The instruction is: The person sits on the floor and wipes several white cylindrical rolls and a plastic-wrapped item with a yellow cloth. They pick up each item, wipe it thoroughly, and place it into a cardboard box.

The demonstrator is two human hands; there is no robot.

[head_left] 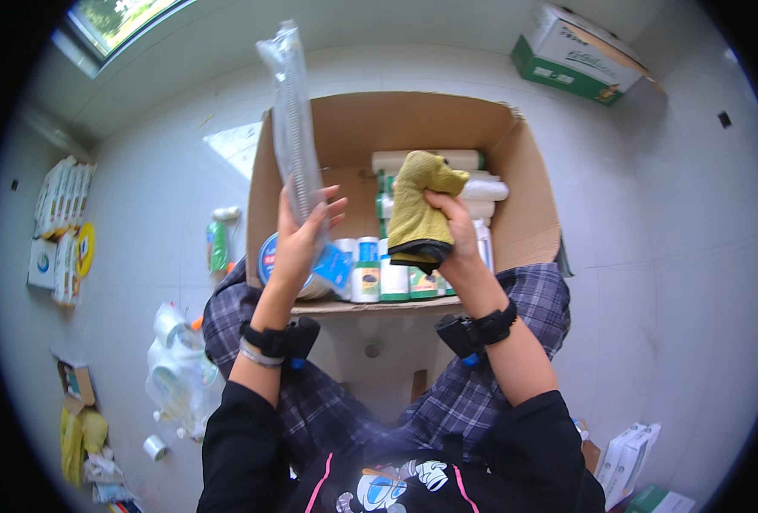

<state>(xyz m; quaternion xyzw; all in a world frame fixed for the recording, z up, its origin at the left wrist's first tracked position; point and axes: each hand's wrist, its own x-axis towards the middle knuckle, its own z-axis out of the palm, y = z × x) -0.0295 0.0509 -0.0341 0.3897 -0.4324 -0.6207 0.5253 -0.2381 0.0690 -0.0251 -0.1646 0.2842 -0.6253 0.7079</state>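
My left hand (297, 235) grips the lower end of a long, pale ribbed tube in clear plastic wrapping (291, 111). The package stands nearly upright above the left side of an open cardboard box (336, 124). Over the box's right half, my right hand (456, 227) is closed on a folded olive-yellow cloth (419, 205) with black edging. Below the hands, white rolls with green ends (396, 275) line the near side of the box. More pale rolls (486, 188) lie behind the cloth, partly hidden by it. A blue packet (333, 266) shows beside my left wrist.
The box sits between my knees. On the floor to the left lie a green roll (217, 246), a clear plastic bag with things in it (174, 376) and several white packs (56, 198). A white-and-green carton (577, 56) stands at the far right, by the wall.
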